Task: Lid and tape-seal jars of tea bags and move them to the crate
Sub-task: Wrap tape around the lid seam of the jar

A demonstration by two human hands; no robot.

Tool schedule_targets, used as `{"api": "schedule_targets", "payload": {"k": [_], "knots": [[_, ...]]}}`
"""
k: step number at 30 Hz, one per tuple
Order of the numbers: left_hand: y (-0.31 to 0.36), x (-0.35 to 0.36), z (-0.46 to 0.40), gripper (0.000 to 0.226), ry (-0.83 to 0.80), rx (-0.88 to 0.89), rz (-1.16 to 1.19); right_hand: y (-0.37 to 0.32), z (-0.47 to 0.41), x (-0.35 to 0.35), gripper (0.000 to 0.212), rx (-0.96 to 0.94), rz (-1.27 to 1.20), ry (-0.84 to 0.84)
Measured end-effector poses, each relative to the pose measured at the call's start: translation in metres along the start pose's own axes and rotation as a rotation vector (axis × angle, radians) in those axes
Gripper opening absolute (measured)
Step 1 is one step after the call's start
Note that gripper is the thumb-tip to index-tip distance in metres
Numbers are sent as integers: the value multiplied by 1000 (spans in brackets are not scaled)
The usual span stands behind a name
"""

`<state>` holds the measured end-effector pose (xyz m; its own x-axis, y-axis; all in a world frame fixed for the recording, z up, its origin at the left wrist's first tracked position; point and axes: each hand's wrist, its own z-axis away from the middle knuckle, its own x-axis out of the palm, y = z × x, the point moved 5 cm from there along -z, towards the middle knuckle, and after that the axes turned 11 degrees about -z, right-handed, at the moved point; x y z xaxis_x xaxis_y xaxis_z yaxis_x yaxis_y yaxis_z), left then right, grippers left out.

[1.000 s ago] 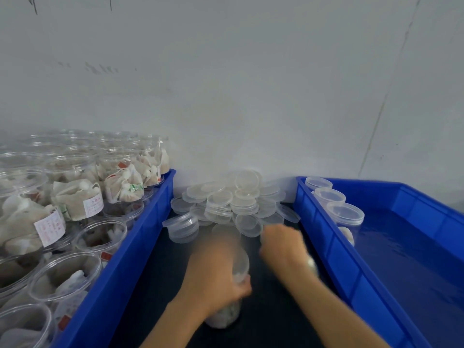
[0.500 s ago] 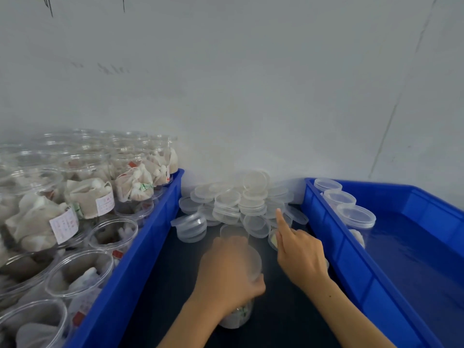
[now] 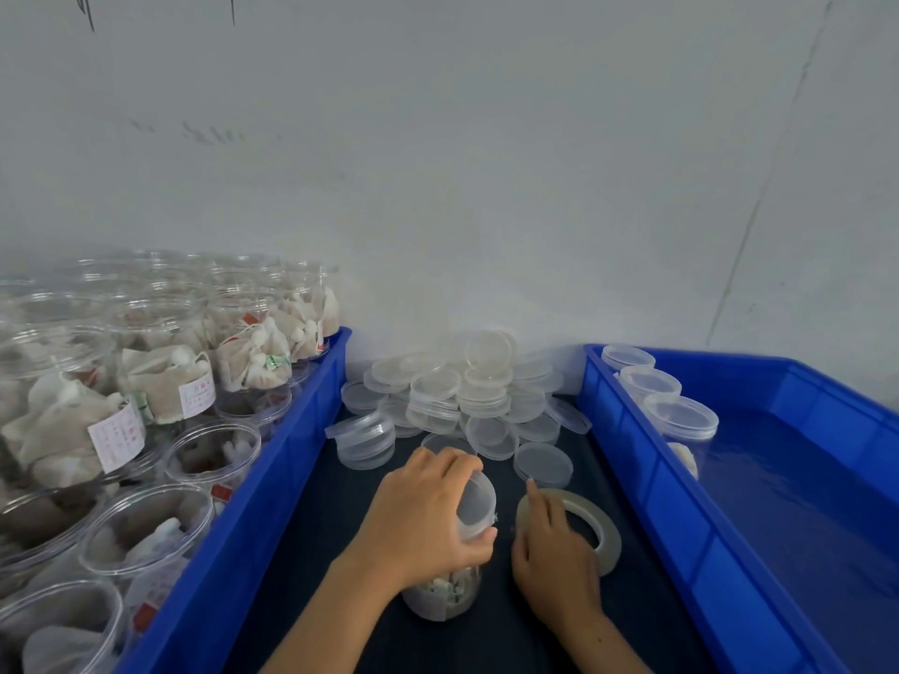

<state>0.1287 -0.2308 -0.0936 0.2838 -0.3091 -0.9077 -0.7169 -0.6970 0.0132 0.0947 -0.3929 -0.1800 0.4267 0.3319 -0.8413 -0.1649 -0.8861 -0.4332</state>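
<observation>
My left hand (image 3: 423,518) grips a clear jar of tea bags (image 3: 445,593) around its lidded top; the jar stands on the dark mat between two blue crates. My right hand (image 3: 552,552) rests on a roll of clear tape (image 3: 601,527) lying flat just right of the jar, index finger pointing forward, other fingers curled over the roll's near edge. A heap of clear lids (image 3: 467,396) lies behind the hands. The right blue crate (image 3: 647,484) holds three lidded jars (image 3: 681,415) along its far left wall.
The left blue crate (image 3: 272,484) is packed with several open jars of tea bags (image 3: 160,381). A single lid (image 3: 542,462) lies loose just ahead of the tape. A grey wall closes the back. Dark mat (image 3: 321,552) shows between the crates.
My right hand pulled back from the lid pile and came down on the tape roll. My left hand kept its hold on the jar top.
</observation>
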Motion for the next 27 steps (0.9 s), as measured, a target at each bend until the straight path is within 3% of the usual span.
{"api": "schedule_targets", "payload": {"k": [3, 9, 16, 27], "knots": [[-1, 0, 0, 66, -15, 20, 4, 1, -1, 1, 51, 135, 66, -1], [0, 0, 0, 65, -49, 8, 5, -3, -4, 6, 45, 63, 90, -4], [14, 5, 5, 66, -168, -239, -87, 0, -2, 12, 52, 76, 131, 5], [22, 9, 5, 49, -42, -240, -201, 0, 6, 6, 41, 35, -3, 28]]}}
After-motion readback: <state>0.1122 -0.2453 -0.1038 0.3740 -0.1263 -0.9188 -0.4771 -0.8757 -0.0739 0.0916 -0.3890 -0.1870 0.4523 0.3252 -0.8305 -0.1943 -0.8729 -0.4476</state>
